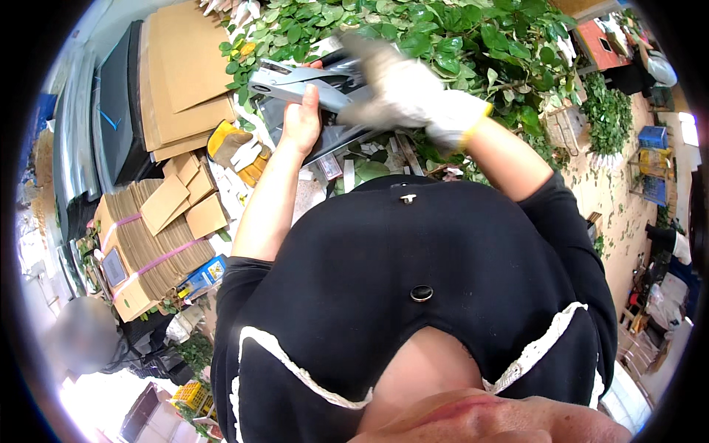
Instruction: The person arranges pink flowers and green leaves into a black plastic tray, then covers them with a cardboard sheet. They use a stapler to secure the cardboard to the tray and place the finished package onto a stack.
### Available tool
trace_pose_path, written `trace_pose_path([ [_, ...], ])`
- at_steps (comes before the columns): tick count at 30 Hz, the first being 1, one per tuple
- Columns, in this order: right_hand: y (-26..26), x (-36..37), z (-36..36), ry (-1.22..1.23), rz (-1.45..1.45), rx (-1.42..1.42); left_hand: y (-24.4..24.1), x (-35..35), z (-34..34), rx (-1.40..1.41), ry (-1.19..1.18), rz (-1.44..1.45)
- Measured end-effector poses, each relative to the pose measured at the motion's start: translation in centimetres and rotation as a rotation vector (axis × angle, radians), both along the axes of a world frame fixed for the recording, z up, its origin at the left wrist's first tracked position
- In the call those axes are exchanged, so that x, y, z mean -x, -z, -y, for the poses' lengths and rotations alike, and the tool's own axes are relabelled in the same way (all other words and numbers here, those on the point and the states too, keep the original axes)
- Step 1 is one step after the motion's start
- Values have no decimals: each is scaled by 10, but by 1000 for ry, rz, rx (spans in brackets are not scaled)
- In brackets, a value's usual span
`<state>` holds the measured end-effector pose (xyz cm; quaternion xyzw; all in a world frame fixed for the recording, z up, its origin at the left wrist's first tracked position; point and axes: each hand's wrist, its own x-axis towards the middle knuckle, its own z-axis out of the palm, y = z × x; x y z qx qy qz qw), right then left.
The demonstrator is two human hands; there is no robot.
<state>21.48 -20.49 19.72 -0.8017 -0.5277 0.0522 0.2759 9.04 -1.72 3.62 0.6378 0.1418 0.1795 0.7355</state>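
My bare left hand (302, 119) grips a grey metal stapler (302, 83), with the thumb across its upper side. My right hand (396, 83) wears a white and grey work glove with a yellow-edged cuff and is blurred by motion. Its fingers and thumb are spread apart beside the stapler's far end, and I see nothing held in it. Under both hands lies a dark, glossy sheet or flat tray (327, 138) with clear plastic about it. Cut leafy green stems (454, 39) are heaped just beyond.
A yellow and grey work glove (241, 152) lies left of my forearm. Cardboard sheets (183, 55), a strapped cardboard bundle (160, 238) and black sheets (119, 105) stand farther left. On the right are a white basket (565, 130), crates (653, 137) and another person (659, 69).
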Motion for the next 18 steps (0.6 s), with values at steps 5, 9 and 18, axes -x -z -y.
trace_pose_path([
  [5, 2, -56, -21, -259, -155, 212, -68, -21, 28, -1113, 247, -244],
  [9, -49, -86, 52, -232, -35, 449, -70, -28, 34, -1519, 175, -160],
  [18, -9, -106, 54, -361, -102, 769, -58, -28, 27, -1349, 148, -94],
])
